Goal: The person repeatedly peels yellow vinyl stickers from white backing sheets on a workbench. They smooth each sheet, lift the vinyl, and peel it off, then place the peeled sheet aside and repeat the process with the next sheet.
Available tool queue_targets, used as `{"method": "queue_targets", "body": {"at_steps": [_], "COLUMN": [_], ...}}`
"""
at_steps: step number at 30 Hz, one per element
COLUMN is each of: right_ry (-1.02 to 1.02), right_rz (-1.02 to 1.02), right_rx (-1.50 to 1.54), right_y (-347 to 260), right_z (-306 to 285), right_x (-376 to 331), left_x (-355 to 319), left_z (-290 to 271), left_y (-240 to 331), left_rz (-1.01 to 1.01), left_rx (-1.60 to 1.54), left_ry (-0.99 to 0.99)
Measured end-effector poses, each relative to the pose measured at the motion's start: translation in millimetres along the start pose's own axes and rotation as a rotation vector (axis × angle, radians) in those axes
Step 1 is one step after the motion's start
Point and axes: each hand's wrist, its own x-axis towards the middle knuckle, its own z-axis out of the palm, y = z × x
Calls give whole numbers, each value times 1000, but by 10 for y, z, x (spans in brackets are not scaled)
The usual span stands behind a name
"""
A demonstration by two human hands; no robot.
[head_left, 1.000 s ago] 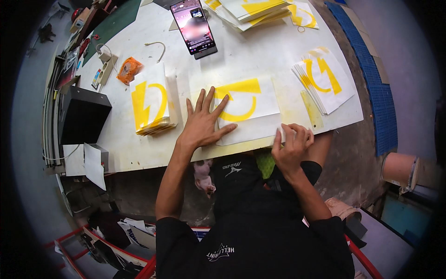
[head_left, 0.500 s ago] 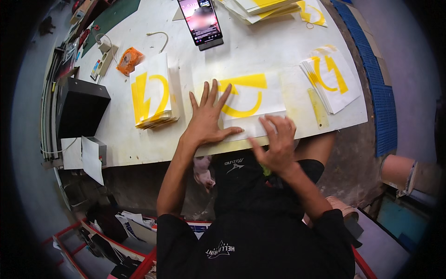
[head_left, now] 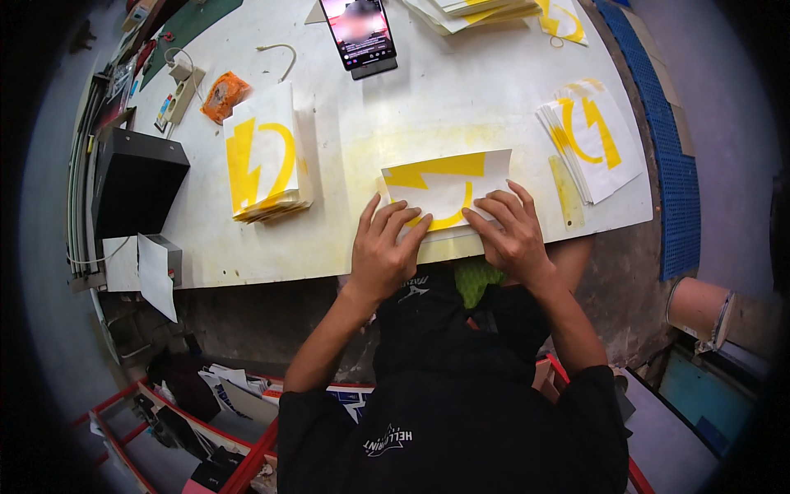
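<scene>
A folded sheet of white paper (head_left: 448, 185) with a bold yellow print lies at the table's near edge, its far edge curling up. My left hand (head_left: 385, 247) grips its near left part, thumb and fingers bent on the paper. On the near right part, my right hand (head_left: 510, 232) holds it in the same way, fingertips facing those of the left. A stack of folded papers (head_left: 265, 152) with the same yellow print stands to the left. To the right, a fanned pile of such papers (head_left: 599, 140) lies beside a yellow ruler (head_left: 566, 193).
The white table (head_left: 247, 255) carries a phone (head_left: 360, 33) on a stand, more printed papers (head_left: 473, 15) at the back, an orange packet (head_left: 224, 97) and a power strip (head_left: 181, 99). A black box (head_left: 136, 185) sits at the left edge. A blue perforated mat (head_left: 658, 140) is off to the right.
The paper has come nearer and its far edge has lifted. My left hand, flat and spread on it before, now grips its near edge; my right hand has closed on the other side.
</scene>
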Motion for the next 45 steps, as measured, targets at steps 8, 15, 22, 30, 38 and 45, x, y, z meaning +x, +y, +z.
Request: {"method": "queue_targets", "body": {"at_steps": [8,15,22,30,38,45], "right_ry": [-136,-160,-152,-147,-127,-122], "right_rz": [22,25,27,24,15,26], "right_rx": [28,-13,-20,-45,-67,-52], "right_y": [-66,-60,-57,-59,-63,-64], "right_z": [-105,-63,-40,-27,-18,-31], "right_x": [-218,-236,-266,-277,-276,-266], "left_x": [-244,-247,-252,-249,-265,-249], "left_z": [47,54,56,61,75,74], "left_y": [118,92,83,92,89,99], "left_rz": [-21,-23,-16,-16,-11,-13], "left_rx": [-35,-26,-13,-13,-6,3], "left_ry": [-109,-149,-168,-155,-151,-146]}}
